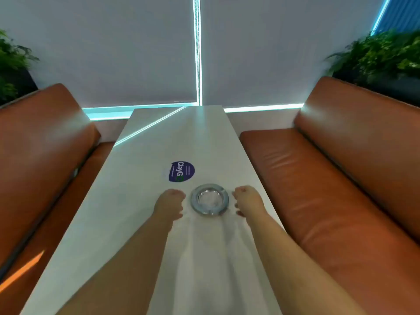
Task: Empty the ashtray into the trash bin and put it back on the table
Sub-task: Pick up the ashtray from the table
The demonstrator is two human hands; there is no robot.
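Observation:
A round glass ashtray (pixel 209 199) with a shiny rim sits on the long white table (pixel 136 201), right of the middle. Its bowl looks clear inside. My left hand (pixel 169 204) is just left of the ashtray and my right hand (pixel 247 201) just right of it. Both hands have the fingers curled in, and neither touches the rim. A small gap shows on each side. No trash bin is in view.
A dark blue round sticker (pixel 181 171) lies on the table beyond the ashtray. Brown leather benches (pixel 45 155) (pixel 329 178) flank the table on both sides. Window blinds (pixel 136 53) close off the far end, with plants (pixel 381 55) in the corners.

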